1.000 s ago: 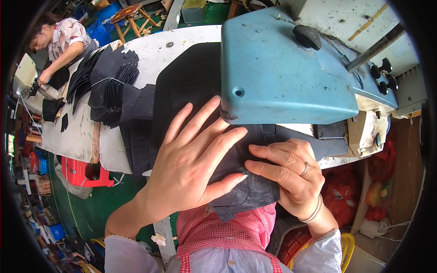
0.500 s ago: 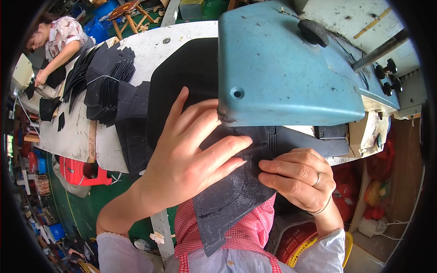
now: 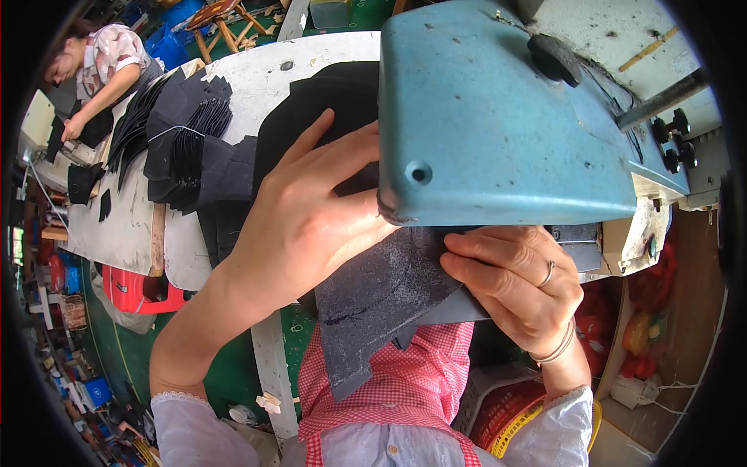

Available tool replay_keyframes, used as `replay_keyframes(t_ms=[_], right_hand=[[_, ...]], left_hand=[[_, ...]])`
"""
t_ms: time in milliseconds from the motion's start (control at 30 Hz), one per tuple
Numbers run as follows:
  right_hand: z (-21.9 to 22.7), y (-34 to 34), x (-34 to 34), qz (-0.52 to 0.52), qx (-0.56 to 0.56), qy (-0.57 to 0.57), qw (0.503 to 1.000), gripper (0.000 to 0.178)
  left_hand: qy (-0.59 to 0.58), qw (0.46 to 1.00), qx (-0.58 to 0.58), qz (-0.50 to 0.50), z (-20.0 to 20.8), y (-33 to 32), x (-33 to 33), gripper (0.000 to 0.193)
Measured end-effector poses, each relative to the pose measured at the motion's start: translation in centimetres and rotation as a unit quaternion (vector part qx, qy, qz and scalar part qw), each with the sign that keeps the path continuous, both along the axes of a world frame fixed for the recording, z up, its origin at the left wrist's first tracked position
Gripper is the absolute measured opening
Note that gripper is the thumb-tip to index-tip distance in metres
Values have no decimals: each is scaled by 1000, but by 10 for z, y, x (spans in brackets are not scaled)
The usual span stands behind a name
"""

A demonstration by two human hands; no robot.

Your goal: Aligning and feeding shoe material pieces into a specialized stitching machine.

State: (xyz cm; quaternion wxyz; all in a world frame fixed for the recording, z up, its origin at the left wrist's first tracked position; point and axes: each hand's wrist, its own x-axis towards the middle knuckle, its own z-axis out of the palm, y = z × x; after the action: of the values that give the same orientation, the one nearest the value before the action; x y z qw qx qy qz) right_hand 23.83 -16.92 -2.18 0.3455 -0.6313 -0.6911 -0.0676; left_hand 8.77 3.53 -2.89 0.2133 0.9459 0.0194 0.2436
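Head view: dark panel (image 3: 381, 284), flat, angular, chalky-scuffed, sits below the smooth, round-cornered blue machine head (image 3: 506, 132), lower end over my checked apron (image 3: 424, 366). Right grip (image 3: 521, 276) curled, pinching panel's right edge; thumb hidden. Left grip (image 3: 303, 210) palm down, fingertips behind machine; can't tell if holding.
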Motion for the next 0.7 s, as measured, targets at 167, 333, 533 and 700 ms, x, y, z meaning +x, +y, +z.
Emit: replay_keyframes(t_ms=[167, 333, 533, 700], right_hand=[[1, 5, 0, -19, -6, 0, 1000, 34], [4, 10, -2, -53, -18, -5, 998, 33], [3, 7, -1, -50, -18, -37, 998, 32], [7, -18, -11, 20, 7, 56, 998, 30]], left_hand=[[-20, 999, 22, -20, 4, 9, 5, 26], [8, 999, 2, -52, 4, 19, 7, 36], [-13, 998, 6, -64, -1, 31, 13, 36], [-41, 997, 20, -61, -3, 48, 16, 34]])
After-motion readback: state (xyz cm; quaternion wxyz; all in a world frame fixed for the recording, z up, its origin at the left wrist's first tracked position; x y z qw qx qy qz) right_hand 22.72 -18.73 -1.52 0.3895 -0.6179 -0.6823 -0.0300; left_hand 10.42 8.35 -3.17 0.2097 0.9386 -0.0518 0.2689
